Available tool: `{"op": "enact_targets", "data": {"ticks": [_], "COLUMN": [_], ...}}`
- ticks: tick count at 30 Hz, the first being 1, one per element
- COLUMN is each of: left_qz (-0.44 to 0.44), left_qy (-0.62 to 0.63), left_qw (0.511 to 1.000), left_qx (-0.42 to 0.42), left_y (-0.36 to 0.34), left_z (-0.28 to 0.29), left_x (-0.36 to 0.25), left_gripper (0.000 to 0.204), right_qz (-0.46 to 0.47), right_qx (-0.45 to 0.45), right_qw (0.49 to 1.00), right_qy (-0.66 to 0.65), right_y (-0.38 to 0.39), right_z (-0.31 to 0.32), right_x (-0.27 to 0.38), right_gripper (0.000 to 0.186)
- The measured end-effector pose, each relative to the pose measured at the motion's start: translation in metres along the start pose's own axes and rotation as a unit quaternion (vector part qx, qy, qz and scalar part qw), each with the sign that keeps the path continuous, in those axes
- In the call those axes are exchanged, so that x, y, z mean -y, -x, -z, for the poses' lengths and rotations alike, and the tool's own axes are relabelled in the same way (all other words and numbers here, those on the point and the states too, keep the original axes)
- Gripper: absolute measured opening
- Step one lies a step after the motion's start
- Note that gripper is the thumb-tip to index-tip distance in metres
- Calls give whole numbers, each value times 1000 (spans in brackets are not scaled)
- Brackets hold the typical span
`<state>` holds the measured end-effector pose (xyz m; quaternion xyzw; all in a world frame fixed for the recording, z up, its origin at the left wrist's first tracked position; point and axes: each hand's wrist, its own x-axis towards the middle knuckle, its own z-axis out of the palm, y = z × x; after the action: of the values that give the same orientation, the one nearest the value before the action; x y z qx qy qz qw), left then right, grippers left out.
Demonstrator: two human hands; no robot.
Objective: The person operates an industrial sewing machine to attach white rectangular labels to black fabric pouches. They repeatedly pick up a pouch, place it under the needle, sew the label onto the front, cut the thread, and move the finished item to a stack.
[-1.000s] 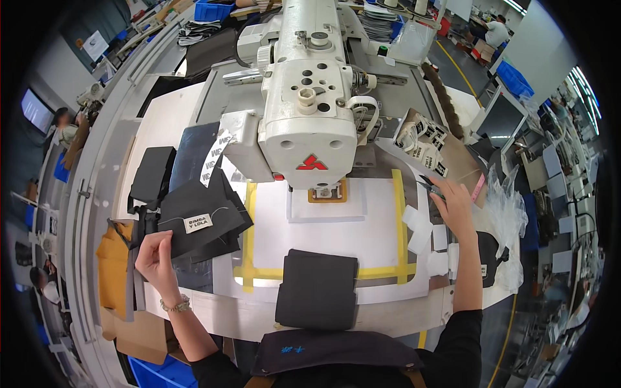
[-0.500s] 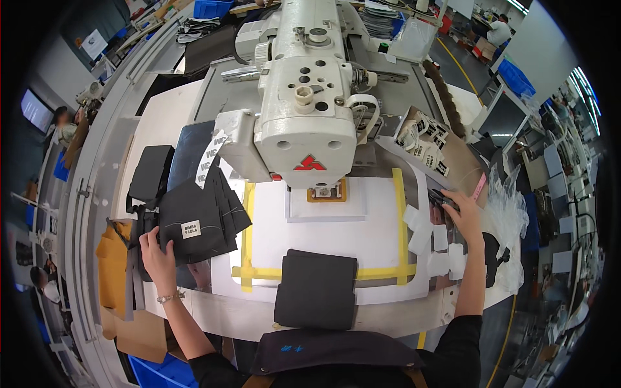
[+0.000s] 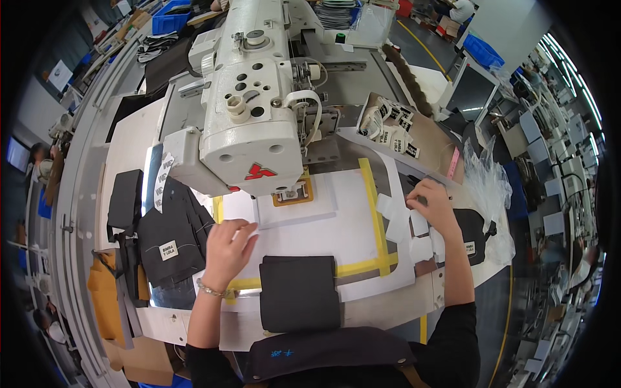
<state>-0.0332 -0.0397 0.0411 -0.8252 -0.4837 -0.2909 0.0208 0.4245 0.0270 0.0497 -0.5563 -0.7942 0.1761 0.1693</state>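
Observation:
My left hand (image 3: pixel 228 251) is over the white template sheet (image 3: pixel 304 242), by its left yellow-taped side. Its fingers are bent but apart, with nothing seen in them. My right hand (image 3: pixel 432 202) hovers above small white pieces (image 3: pixel 396 216) on the right, its fingers loosely curved and apart. Just beyond its fingertips lies a small black hand tool (image 3: pixel 412 180), partly hidden. A stack of black fabric panels (image 3: pixel 299 294) lies at the table's front edge between my forearms. The white sewing machine head (image 3: pixel 249 136) stands over the sheet, its orange-framed clamp (image 3: pixel 293 193) down near it.
On the left are fanned black panels (image 3: pixel 178 236), the top one labelled, and a black block-shaped bundle (image 3: pixel 125 199). At right, a cardboard box (image 3: pixel 427 139) holds loose labels. Beside it are crumpled clear plastic (image 3: pixel 488 194) and a labelled black piece (image 3: pixel 471 223).
My left hand has left the fanned black panels and moved right over the sheet. My right hand has drawn back slightly from the black tool. The whole view has shifted with my head.

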Motion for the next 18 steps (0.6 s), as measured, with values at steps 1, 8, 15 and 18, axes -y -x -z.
{"op": "enact_targets", "data": {"ticks": [1,8,15,18], "left_qz": [-26,-85,-82,-79], "left_qy": [28,123,145,142], "left_qw": [999,989,986,987], "left_qx": [7,-16,-26,-10], "left_y": [-7,-40,-41,-36], "left_z": [-8,-32,-36,-35], "left_x": [-9,-46,-48,-46], "left_gripper": [28,24,25,23], "right_qz": [5,-11,-5,-22], "right_qx": [29,86,37,44], "right_qw": [999,992,999,999], "right_qy": [-39,-93,-22,-7], "right_y": [1,14,19,21], "right_z": [-2,-15,-14,-14], "right_x": [7,16,23,27], "right_gripper": [25,26,25,24]}}
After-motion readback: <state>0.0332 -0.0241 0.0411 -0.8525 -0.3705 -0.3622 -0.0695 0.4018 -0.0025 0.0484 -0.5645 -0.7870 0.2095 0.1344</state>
